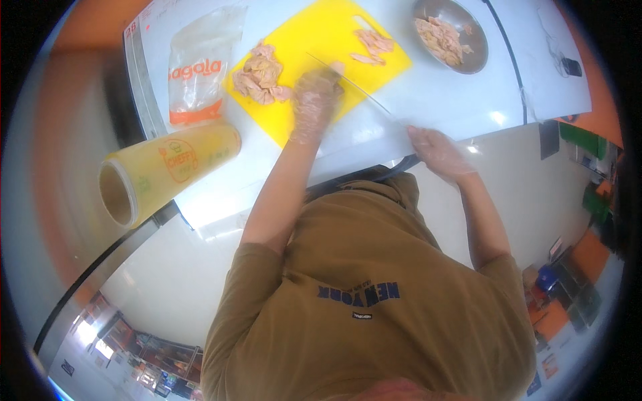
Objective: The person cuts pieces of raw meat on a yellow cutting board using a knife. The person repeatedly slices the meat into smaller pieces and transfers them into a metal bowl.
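Note:
A yellow cutting board lies on the white table. On its left part rests a pile of raw, pale pink meat, and cut strips lie near the handle slot. My left hand, in a clear plastic glove, is over the board, its fingers curled on a small piece of meat. Gloved too, my right hand grips a knife at the board's near right side; the handle is hidden. The thin knife blade slants across the board beside my left fingers. A steel bowl holds more meat pieces.
Left of the board lies a clear plastic bag with orange print. A large roll of yellowish wrap lies at the table's near left edge. A small black object with a cable is at the far right.

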A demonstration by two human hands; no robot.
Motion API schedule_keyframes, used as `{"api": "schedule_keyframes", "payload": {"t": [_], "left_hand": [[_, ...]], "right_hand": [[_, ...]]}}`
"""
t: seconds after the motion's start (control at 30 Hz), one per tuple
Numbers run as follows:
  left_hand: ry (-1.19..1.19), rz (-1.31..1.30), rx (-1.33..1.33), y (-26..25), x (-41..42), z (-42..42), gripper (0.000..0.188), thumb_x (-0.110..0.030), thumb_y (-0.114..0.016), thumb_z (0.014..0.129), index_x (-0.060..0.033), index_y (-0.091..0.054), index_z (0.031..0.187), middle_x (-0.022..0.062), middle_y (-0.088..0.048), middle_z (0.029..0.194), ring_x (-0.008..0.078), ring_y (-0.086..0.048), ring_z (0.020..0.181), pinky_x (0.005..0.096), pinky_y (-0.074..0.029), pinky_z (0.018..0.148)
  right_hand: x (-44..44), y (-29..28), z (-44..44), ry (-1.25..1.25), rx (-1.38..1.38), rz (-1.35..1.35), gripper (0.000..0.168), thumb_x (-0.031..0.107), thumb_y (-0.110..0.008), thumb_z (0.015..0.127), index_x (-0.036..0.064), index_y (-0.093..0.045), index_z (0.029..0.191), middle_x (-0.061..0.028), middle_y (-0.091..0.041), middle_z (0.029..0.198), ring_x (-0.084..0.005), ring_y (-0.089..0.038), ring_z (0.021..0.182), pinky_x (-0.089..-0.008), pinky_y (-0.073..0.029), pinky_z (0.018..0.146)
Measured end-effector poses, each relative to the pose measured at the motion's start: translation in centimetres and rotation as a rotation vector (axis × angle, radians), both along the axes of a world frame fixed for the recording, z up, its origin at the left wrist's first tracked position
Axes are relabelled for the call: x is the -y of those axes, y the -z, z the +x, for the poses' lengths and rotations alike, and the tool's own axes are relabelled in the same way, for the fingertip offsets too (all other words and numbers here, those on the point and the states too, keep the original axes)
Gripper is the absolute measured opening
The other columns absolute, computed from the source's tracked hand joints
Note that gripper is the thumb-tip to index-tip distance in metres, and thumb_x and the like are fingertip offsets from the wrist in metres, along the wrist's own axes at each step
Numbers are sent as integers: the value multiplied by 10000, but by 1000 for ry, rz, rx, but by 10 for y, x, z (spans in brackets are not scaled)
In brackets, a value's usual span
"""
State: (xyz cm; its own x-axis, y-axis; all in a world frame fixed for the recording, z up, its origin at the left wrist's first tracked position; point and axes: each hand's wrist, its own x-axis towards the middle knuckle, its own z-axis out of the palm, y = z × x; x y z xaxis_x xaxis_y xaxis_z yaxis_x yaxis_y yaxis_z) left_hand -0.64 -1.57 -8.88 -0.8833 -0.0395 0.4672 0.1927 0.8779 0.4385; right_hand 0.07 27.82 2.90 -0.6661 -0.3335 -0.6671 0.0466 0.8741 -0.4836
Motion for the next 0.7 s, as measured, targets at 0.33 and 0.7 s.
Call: {"api": "schedule_keyframes", "payload": {"t": [0.33, 0.7], "left_hand": [[-54, -121, 155, -8, -4, 2, 316, -165, -742, 813, -105, -754, 1124, 112, -714, 981, 315, -683, 920, 447, -554, 800], [-56, 72, -51, 0, -3, -1, 212, -141, -759, 818, -84, -749, 1022, 119, -711, 951, 352, -679, 850, 462, -556, 759]], "right_hand": [[25, 5, -32, -48, 55, -67, 722, 581, -334, 1116, -71, -643, 1088, -262, -673, 961, -400, -605, 945, -470, -471, 964], [89, 30, -59, -128, -52, -151, 725, 579, -364, 1107, -83, -658, 1081, -335, -682, 1034, -489, -630, 987, -530, -479, 930]]}}
